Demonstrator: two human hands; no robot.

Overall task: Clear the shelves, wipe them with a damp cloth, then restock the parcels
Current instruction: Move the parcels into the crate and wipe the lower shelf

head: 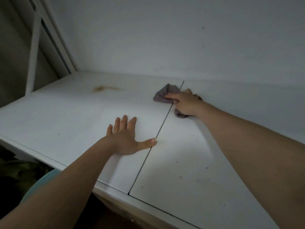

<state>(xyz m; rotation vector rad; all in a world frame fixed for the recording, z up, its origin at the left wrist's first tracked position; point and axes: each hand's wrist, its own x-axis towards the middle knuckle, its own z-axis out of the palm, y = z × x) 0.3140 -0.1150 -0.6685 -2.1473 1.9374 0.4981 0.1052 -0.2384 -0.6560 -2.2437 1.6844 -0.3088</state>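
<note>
A white shelf (66,116) made of two boards runs across the view, with a dark seam (162,124) between them. My right hand (184,103) presses a crumpled grey cloth (162,95) onto the shelf near the back wall, right on the seam. My left hand (125,138) lies flat on the left board with fingers spread and the thumb touching the seam. No parcels are in view.
A brown stain (102,88) marks the left board near the back. Dark specks dot the right board (198,171). A white wall (165,38) stands behind, a white frame post (33,55) at the left. Below the front edge show a teal object (41,180) and dark foliage (16,171).
</note>
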